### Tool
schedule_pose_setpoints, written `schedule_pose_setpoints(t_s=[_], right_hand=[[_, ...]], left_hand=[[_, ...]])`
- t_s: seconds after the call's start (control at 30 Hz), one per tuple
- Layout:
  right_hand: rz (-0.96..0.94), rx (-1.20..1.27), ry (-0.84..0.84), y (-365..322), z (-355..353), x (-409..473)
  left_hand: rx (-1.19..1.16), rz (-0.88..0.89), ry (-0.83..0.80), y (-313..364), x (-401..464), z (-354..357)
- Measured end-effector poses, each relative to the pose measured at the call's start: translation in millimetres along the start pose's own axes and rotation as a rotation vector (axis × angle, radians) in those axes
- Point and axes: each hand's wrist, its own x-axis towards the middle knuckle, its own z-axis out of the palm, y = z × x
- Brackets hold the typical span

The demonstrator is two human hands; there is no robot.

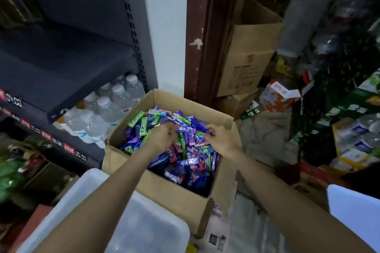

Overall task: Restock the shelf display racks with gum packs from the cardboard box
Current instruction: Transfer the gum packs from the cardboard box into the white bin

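Nearest the camera, a translucent plastic bin (144,222) sits against the near-left wall of the open cardboard box (174,193), which is heaped with purple, green and pink gum packs (185,156). Over the heap's middle, the left hand (162,136) has its fingers curled down into the packs, and the right hand (221,138) pinches a purple pack (202,126) near the far-right corner. Beyond the box's far-left wall, water bottles (107,109) stand under a dark shelf (61,80).

Fingertips of both hands (191,136) hidden among gum packs (185,129); price tags (68,148) too blurry to read.
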Motion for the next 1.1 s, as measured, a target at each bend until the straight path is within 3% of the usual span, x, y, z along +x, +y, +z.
schedule_pose_setpoints(t_s=[0.3,0.53,0.67,0.83,1.1], right_hand=[[0.04,-0.176,-0.196,41,30,79],[0.077,-0.376,-0.231,43,42,94],[0.102,-0.232,-0.271,38,40,96],[0.097,-0.034,-0.201,33,43,91],[0.212,0.302,-0.206,27,29,82]], left_hand=[[0.244,0.06,-0.216,-25,75,47],[0.219,0.037,-0.192,-32,78,54],[0.173,-0.003,-0.122,-30,77,49],[0.081,-0.02,0.007,-31,71,48],[-0.335,-0.242,0.26,-22,66,33]])
